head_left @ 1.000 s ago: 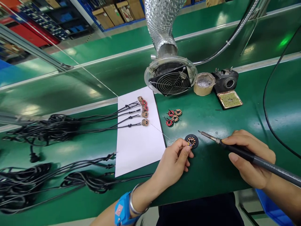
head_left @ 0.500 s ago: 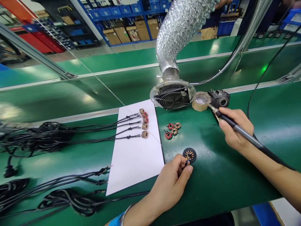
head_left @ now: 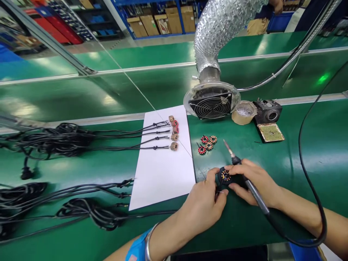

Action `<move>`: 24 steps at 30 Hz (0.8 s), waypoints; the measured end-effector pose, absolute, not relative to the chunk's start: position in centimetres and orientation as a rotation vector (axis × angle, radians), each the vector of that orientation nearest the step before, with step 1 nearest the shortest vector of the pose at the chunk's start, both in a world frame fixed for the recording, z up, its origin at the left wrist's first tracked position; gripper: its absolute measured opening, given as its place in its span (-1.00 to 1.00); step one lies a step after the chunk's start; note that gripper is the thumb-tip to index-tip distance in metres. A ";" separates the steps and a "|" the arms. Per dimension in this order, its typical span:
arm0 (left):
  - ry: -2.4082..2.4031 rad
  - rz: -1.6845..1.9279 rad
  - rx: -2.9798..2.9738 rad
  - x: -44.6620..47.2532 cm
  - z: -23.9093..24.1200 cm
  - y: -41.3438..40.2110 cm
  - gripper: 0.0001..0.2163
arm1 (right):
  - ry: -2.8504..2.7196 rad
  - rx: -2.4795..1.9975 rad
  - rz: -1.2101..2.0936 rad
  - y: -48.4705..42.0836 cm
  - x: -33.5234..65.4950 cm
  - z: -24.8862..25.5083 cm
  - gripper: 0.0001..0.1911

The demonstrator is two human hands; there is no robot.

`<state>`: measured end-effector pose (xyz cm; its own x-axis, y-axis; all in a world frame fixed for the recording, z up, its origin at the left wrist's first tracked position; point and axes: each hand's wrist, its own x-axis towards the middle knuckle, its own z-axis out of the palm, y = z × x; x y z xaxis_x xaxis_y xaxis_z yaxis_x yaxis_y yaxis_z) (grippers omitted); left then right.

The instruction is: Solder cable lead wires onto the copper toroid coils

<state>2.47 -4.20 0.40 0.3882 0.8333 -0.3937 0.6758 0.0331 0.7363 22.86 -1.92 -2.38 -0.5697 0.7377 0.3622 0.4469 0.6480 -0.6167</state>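
Note:
A small wound coil sits in a round black holder (head_left: 224, 175) on the green bench. My left hand (head_left: 204, 204) is closed, its fingertips pinching at the holder's left edge. My right hand (head_left: 254, 181) is closed on a soldering iron (head_left: 246, 179), whose tip points up and away from the coil, while its fingers touch the holder's right side. Three loose coils (head_left: 207, 143) lie just behind. Several coils with black cables attached (head_left: 173, 132) rest on a white sheet (head_left: 165, 166).
A fume extractor fan (head_left: 212, 103) on a silver duct stands at the back, with a solder tin (head_left: 244, 112), a black iron stand (head_left: 268, 110) and a sponge tray (head_left: 270, 132) to its right. Bundles of black cable (head_left: 54, 141) cover the left of the bench.
My right hand has come back from the solder tin with the iron and now rests at the coil holder. My left hand has stayed at the holder's edge.

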 end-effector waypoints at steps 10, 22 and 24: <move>1.473 0.004 1.949 3.1 0.1 -3.0 -0.81 | -2.164 -0.942 0.797 -1.4 22.2 -3.4 -0.69; 1.452 0.247 1.984 2.4 -1.0 -3.4 -0.78 | -1.946 -0.915 0.981 -1.6 22.2 -2.9 -0.48; 1.375 0.372 1.887 1.9 -0.7 -3.4 -0.75 | -1.875 -0.894 1.046 -1.6 22.1 -2.6 -0.42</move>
<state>1.86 -3.40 -0.69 0.3784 0.9054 -0.1926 0.6847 -0.1338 0.7164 22.08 -1.63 -2.58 -0.4363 0.8499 0.2955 0.1951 0.4099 -0.8910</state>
